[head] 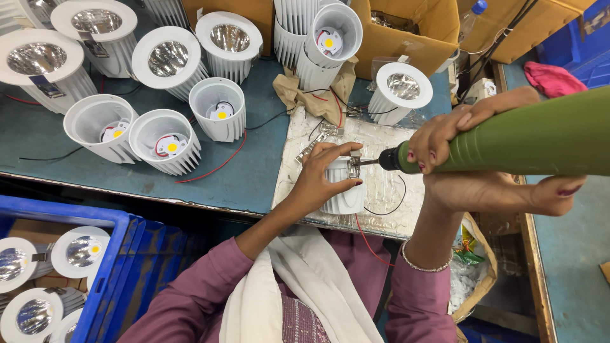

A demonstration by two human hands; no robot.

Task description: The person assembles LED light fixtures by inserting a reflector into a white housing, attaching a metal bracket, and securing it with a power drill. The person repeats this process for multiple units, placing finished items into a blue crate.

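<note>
Steadying the ribbed white lamp housing point(343, 187) with my left hand point(321, 181) clamped around its rigid, light-looking body, right hand point(445, 149) gripping the green driver point(534, 136).

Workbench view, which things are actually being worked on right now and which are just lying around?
In use:
- white lamp housing, gripped by the left hand
- green electric screwdriver, held in the right hand, its tip at the metal clip on the housing

Lying about:
- finished downlights
- open housings
- cardboard boxes
- blue crate
- pink cloth
</note>
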